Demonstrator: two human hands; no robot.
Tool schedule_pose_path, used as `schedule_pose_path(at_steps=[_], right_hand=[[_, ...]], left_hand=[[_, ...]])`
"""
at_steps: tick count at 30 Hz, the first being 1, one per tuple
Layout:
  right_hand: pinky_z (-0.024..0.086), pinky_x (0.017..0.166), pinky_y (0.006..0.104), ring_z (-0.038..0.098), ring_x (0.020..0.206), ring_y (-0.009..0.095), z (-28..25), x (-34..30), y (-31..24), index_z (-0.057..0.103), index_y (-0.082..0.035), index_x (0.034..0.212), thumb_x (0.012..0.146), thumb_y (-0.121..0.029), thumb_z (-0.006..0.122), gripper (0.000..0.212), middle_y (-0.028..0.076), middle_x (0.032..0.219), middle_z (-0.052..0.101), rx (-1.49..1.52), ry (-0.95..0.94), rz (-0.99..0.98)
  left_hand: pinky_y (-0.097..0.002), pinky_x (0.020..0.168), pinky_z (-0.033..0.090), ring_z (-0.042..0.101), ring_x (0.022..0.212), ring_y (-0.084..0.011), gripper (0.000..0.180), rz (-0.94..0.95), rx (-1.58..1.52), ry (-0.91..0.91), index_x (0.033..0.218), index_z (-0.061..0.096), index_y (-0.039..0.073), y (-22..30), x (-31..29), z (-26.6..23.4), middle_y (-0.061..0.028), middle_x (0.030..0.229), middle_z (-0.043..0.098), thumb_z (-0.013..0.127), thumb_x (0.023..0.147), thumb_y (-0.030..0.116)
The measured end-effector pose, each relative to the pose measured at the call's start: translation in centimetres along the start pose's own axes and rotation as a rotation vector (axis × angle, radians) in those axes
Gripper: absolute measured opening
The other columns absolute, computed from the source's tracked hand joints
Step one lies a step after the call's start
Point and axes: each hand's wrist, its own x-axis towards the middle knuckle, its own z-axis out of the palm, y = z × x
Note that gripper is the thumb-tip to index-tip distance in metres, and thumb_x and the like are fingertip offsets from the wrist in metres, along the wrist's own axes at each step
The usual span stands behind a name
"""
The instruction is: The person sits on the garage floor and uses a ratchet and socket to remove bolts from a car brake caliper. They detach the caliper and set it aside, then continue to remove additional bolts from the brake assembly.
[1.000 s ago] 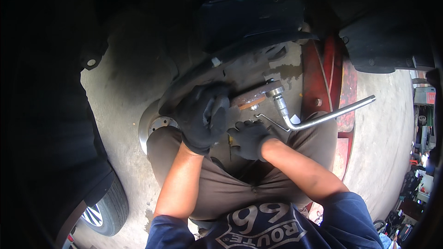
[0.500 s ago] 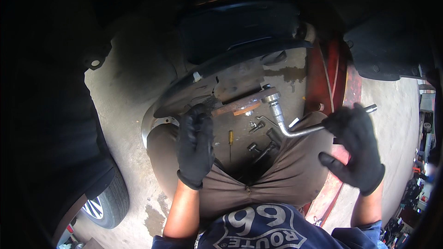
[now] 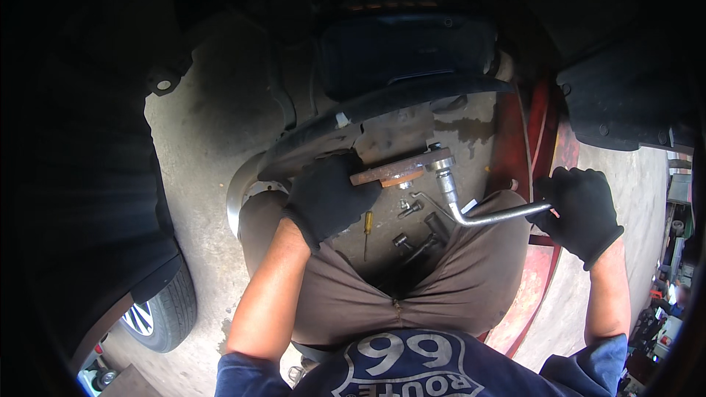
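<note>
A rusty flat metal bar (image 3: 390, 170) lies crosswise in front of me, above my knees. My left hand (image 3: 327, 190), in a black glove, is closed round its left end; the fingertips are partly hidden. At the bar's right end an L-shaped socket wrench (image 3: 447, 190) sits upright, its head up against the fastener there. The wrench's handle runs to the right, and my gloved right hand (image 3: 577, 209) is clenched round its far end. On the floor between my legs lie a yellow-handled screwdriver (image 3: 368, 229), a bolt (image 3: 410, 209) and several dark sockets or bolts.
A red metal jack or lift arm (image 3: 531, 147) stands on the right. Dark vehicle panels (image 3: 412, 51) hang ahead and on both sides. At lower left is a car wheel (image 3: 162, 316). Tools and shelving (image 3: 680, 250) line the far right.
My left hand has moved forward and right, taking hold of the bar's left end. My right hand, formerly spread against the wrench handle, has closed round its end.
</note>
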Motion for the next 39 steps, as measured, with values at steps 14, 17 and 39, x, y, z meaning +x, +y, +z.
schedule_pose_path(at_steps=[14,17,39], right_hand=[[0.043,0.057,0.0401,0.061,0.063,0.022,-1.9,-1.6,-2.4,0.063,-0.018,0.076,0.075,-0.033,0.080,0.023,0.002,0.068,0.053,-0.229,0.076,-0.059],[0.038,0.059,0.0410,0.056,0.062,0.023,-2.5,-1.6,-2.9,0.068,-0.018,0.082,0.078,-0.032,0.079,0.019,0.002,0.067,0.050,-0.256,0.039,-0.055],[0.035,0.057,0.0398,0.049,0.058,0.019,-3.5,-0.8,-2.3,0.073,-0.017,0.089,0.078,-0.043,0.080,0.029,0.000,0.065,0.045,-0.278,0.081,-0.075]], left_hand=[[-0.0426,0.078,0.057,0.075,0.080,-0.0324,0.033,-0.119,-0.073,-0.333,0.096,0.077,0.005,-0.4,1.1,-1.4,-0.0155,0.082,0.075,0.069,0.091,0.036],[-0.0397,0.071,0.057,0.074,0.074,-0.0285,0.028,-0.159,-0.211,-0.343,0.094,0.076,0.003,-0.1,1.0,-1.5,-0.0140,0.077,0.074,0.071,0.091,0.031],[-0.0393,0.090,0.058,0.073,0.099,-0.0325,0.036,0.684,0.207,-0.008,0.118,0.075,0.008,-8.9,1.5,3.2,-0.0147,0.109,0.076,0.082,0.084,0.021]])
